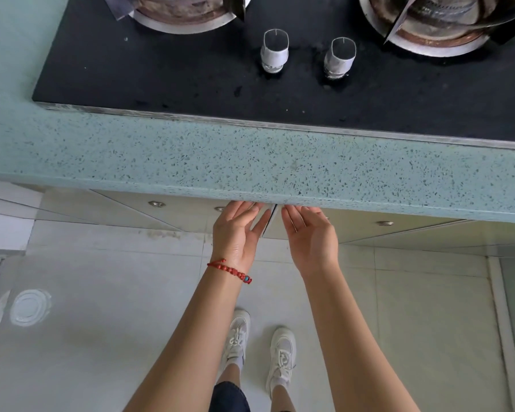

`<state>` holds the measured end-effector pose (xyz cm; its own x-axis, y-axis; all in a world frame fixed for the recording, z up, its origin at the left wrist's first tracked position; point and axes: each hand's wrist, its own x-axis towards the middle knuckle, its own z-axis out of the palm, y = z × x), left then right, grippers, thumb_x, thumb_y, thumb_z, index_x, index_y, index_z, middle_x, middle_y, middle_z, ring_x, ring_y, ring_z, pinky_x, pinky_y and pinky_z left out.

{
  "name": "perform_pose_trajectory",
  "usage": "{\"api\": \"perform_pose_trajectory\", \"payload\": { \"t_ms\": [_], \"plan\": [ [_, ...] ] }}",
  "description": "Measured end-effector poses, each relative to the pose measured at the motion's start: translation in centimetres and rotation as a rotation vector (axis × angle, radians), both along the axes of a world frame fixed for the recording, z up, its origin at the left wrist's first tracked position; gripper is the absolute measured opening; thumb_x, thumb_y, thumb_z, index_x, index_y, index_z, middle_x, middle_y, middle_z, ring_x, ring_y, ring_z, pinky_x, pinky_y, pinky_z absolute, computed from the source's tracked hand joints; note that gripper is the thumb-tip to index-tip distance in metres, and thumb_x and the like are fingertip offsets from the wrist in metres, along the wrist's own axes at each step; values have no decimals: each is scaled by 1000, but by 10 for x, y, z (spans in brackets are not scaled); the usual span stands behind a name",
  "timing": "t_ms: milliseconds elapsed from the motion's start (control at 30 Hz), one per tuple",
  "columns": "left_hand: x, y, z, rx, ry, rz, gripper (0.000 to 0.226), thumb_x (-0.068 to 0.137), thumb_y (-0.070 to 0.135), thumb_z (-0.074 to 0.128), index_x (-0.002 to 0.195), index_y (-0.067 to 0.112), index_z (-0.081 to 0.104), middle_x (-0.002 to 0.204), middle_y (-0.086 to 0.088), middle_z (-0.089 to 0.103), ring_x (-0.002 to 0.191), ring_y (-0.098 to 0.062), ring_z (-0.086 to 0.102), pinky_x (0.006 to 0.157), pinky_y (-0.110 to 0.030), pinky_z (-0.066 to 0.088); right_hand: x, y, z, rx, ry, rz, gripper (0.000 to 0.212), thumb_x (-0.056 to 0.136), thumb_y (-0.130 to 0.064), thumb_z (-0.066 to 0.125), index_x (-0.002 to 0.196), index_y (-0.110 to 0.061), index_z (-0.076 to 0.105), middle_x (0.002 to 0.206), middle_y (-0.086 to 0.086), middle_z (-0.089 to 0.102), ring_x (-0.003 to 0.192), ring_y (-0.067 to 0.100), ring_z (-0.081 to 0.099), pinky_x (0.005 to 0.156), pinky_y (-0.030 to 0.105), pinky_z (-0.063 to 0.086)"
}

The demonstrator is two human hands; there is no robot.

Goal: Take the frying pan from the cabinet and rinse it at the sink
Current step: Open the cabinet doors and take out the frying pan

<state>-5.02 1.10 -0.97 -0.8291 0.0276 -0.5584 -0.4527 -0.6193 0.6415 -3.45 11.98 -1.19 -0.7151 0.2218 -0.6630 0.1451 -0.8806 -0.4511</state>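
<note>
Two pale cabinet doors sit under the speckled green countertop (250, 162), meeting at a seam below its front edge. My left hand (237, 230), with a red bead bracelet on its wrist, has its fingers apart on the top edge of the left cabinet door (188, 217). My right hand (308, 236) rests the same way against the right cabinet door (369, 230). Both palms face up and hold nothing. Neither the frying pan nor the sink is in view.
A black gas hob (191, 75) lies on the countertop with two burners and two white knobs (274, 52). Below are a pale tiled floor (116, 307), a round floor drain (26, 307) at left, and my white shoes.
</note>
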Motion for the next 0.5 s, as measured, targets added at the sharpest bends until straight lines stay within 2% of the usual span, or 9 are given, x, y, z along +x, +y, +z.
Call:
{"api": "perform_pose_trajectory", "payload": {
  "t_ms": [133,200,267,333,433,500],
  "plan": [
    [1,2,4,-3,-40,34,32,80,-15,46,86,11,62,82,2,71,86,-14,68,87,-31,52,5,-1,3,-4,-18,11,24,88,9,41,74,-7,52,81,14,62,70,21,70,78,29,57],
    [7,1,3,-21,-74,60,26,80,-14,47,83,8,61,76,0,71,81,-14,68,81,-27,54,13,-4,5,34,-39,31,23,88,8,43,73,-8,53,75,11,62,66,19,68,75,27,57],
    [18,-2,2,-51,-90,68,18,81,-12,50,86,3,58,78,-7,65,79,-16,65,72,-21,55,24,-6,5,81,-82,16,25,86,5,50,67,-11,52,64,5,61,63,17,64,69,25,58],
    [34,-7,0,-102,-122,85,14,80,-9,55,80,5,58,79,-10,60,77,-17,61,63,-18,54,39,-9,5,152,-138,-5,27,85,1,57,64,-14,50,57,-1,60,61,13,61,62,21,55],
    [61,-18,-3,-337,-138,52,14,77,2,65,71,14,63,71,-4,64,72,-16,60,59,-21,51,66,-15,5,342,-274,17,28,82,-9,66,61,-16,48,53,-3,54,52,6,56,55,16,50],
    [79,-26,-5,-560,-91,-5,24,76,11,69,56,23,64,54,9,63,62,-9,58,60,-25,48,83,-18,6,463,-361,23,32,80,-13,69,59,-14,45,52,-2,50,49,7,49,54,17,47]
  ]
}}
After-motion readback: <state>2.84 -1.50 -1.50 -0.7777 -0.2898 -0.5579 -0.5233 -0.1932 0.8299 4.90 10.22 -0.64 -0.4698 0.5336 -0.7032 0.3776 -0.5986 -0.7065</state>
